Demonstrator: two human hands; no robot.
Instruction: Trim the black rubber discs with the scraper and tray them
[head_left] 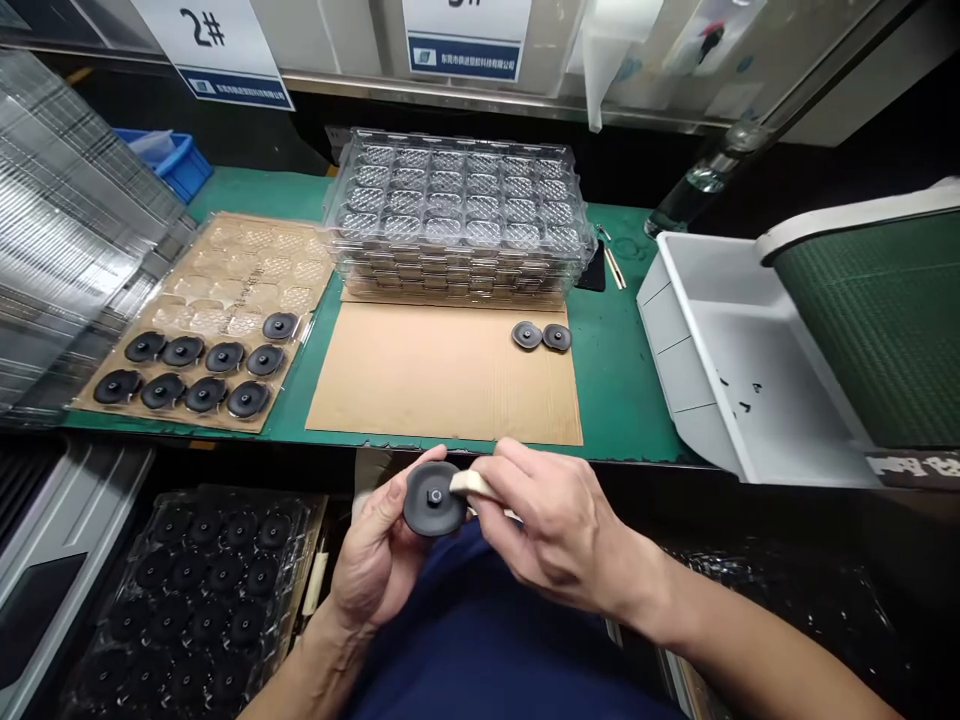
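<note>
Stacked clear trays (457,200) stood beyond the cardboard (420,375); the left hand's (382,545) curled fingers held a black disc (434,499), the right hand (551,515) pinching a pale tool (474,485).

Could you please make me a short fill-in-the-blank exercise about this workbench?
1. The left hand holds a disc, the right hand holds a pale object, and ____ more discs lie on the middle cardboard.
2. The mat is coloured ____.
3. The left sign shows the number ____ before its # mark.
4. Seen from the camera, the grey bin stands to the ____ of the middle cardboard.

Missing words: two; green; 2; right.
</note>
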